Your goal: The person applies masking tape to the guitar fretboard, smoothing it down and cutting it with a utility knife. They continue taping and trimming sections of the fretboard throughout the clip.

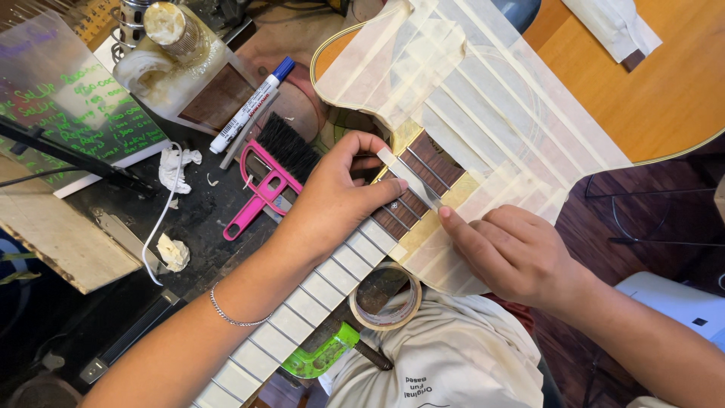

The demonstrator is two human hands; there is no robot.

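Note:
A guitar lies across the bench, its orange body (664,98) largely covered with strips of pale masking tape (483,91). The dark fretboard (411,196) is taped between its metal frets. My left hand (332,196) rests over the neck, thumb and fingers pressing one end of a tape strip (408,177) onto the fretboard. My right hand (513,249) presses its forefinger on the other end of that strip. A silver bracelet (230,313) circles my left wrist.
A roll of tape (387,298) lies below the neck beside a green tool (321,355). A pink-handled brush (268,185), a white marker (249,106), crumpled paper (177,166), a clear jar (170,30) and a board with green writing (68,113) lie to the left.

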